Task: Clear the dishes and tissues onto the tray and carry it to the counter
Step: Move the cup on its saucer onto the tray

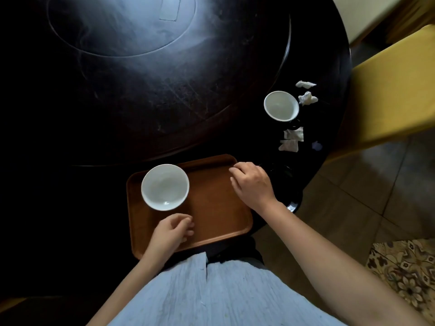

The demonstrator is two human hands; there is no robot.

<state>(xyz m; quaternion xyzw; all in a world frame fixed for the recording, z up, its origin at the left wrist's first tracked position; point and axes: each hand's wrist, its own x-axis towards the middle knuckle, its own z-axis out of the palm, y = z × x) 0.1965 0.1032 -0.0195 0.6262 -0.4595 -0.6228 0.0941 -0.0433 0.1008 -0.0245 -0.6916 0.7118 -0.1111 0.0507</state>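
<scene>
A brown tray [219,208] lies on the near edge of the dark round table [211,102]. One white bowl [165,187] stands on the tray's far left part. A second white bowl [281,105] stands on the table to the right. Several crumpled and folded white tissues lie around it, two beyond it [308,98] and two nearer [293,134]. My left hand [173,229] hovers over the tray's near left, fingers loosely curled, holding nothing. My right hand [251,182] is at the tray's far right corner, fingers bent; whether it grips the rim is unclear.
A raised round turntable [122,27] fills the table's middle. A yellow chair [390,90] stands close at the right of the table. Tiled floor and a patterned rug [407,271] lie at the lower right. My light shirt fills the bottom of the view.
</scene>
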